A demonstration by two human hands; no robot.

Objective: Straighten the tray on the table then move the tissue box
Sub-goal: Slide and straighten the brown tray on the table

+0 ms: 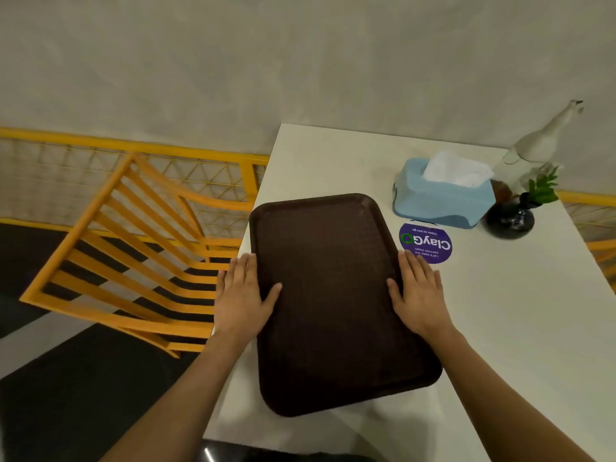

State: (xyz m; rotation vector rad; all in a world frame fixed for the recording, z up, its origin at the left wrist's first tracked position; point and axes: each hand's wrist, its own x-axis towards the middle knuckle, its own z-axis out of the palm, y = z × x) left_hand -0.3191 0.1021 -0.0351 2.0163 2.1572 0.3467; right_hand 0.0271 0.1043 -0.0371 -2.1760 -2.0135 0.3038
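Observation:
A dark brown tray [333,295] lies on the white table [520,328], turned slightly askew, its left side near the table's left edge. My left hand [241,295] rests flat on the tray's left rim, thumb on the tray's surface. My right hand [418,291] lies on the right rim the same way. A light blue tissue box [440,201] with a white tissue sticking out stands beyond the tray's far right corner, apart from it.
A round purple sticker [428,243] sits between tray and tissue box. A dark vase with a green plant [511,220] and a white bird figure [533,148] stand right of the box. An orange slatted chair [133,248] stands left of the table.

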